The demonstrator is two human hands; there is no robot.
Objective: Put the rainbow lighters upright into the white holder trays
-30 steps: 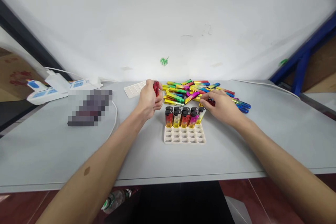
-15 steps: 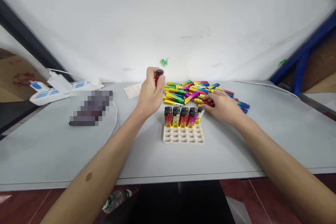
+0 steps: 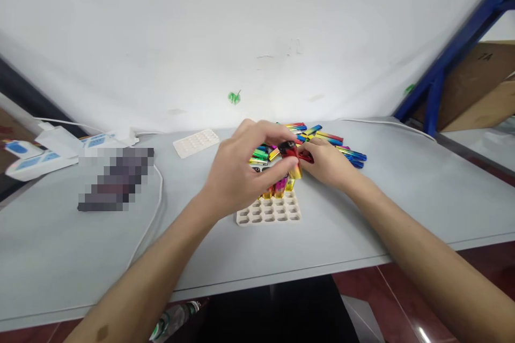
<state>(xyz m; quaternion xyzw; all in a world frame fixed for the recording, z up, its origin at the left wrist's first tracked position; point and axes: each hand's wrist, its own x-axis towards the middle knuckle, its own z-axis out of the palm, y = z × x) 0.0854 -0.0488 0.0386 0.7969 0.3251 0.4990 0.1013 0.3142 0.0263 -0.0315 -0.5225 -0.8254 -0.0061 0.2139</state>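
My left hand (image 3: 245,169) pinches a red and yellow lighter (image 3: 296,170) with a black top between thumb and fingers. Close beside it, my right hand (image 3: 328,163) is closed on a shiny red piece (image 3: 306,156) that looks like a metallic lighter sleeve, partly covered by the fingers. Behind both hands lies a pile of shiny, many-coloured sleeves (image 3: 356,159). In front, a white tray with slots (image 3: 269,214) bears several upright lighters (image 3: 280,188) in its far rows. My left hand hides part of these lighters and of the pile.
A second white slotted tray (image 3: 196,143) lies at the back by the wall. On the left are a power strip (image 3: 60,153) with plugs, a blurred-out dark object (image 3: 116,182) and a white cable (image 3: 155,209). A blue frame (image 3: 436,96) and cardboard boxes (image 3: 478,86) stand at right.
My left hand has moved right and toward me with the lighter, which now tilts close to my right hand. The right hand keeps hold of the red sleeve. The view has shifted a little right.
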